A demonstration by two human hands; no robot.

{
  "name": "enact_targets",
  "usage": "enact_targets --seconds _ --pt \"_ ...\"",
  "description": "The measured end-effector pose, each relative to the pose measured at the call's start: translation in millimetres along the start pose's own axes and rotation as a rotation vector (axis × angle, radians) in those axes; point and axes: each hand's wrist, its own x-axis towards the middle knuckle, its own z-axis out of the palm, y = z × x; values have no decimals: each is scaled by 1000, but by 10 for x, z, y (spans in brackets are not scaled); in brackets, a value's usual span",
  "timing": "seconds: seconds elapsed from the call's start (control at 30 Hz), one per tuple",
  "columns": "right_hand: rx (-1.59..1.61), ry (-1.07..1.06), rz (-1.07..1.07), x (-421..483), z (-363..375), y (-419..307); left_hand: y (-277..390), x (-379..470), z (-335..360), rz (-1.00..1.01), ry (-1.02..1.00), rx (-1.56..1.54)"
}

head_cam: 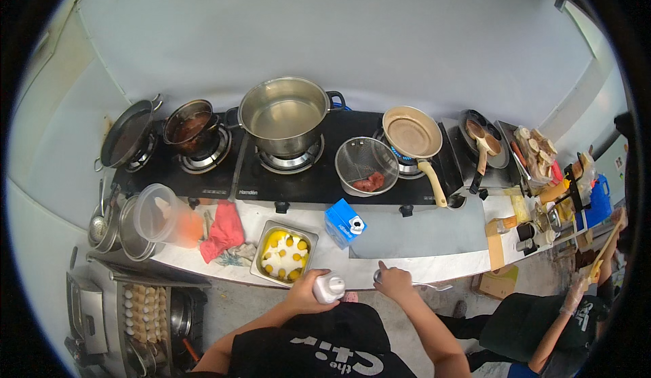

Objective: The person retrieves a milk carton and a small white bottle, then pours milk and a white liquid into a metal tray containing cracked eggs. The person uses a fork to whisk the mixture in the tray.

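Observation:
My left hand point(306, 292) grips a white plastic bottle point(329, 287) near the counter's front edge. Just beyond it, a square steel container point(258, 248) holds several egg yolks with something white over them. My right hand point(395, 282) is at the counter edge with a finger extended; a metal utensil point(432, 286) shows beneath and beside it, and whether it is grasped is unclear. Between the hands and the stove stands a blue carton point(343, 224) with its cap facing up. A mesh strainer point(351, 155) holding reddish meat rests on the stove's front.
A large steel pot point(285, 111) and a beige frying pan point(412, 131), above a blue flame, occupy burners. Left are a plastic tub point(155, 217), a red cloth point(224, 230) and, lower down, egg trays point(146, 314). A co-worker point(549, 327) stands at the right.

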Motion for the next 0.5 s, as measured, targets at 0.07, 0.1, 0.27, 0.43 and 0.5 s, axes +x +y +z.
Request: enact_targets --seconds 0.07,0.1,0.27,0.43,0.5 --pt "63 35 34 335 299 -60 -75 -86 -34 78 92 40" --pt "70 15 77 433 414 -95 -101 -129 -58 87 117 61" --pt "123 267 -13 503 416 -293 -202 -259 -261 72 233 167" --pt "885 444 -303 106 6 -866 -291 -366 -421 90 361 316" --pt "1232 291 -325 -29 -158 -1168 -334 -415 -424 95 394 303"
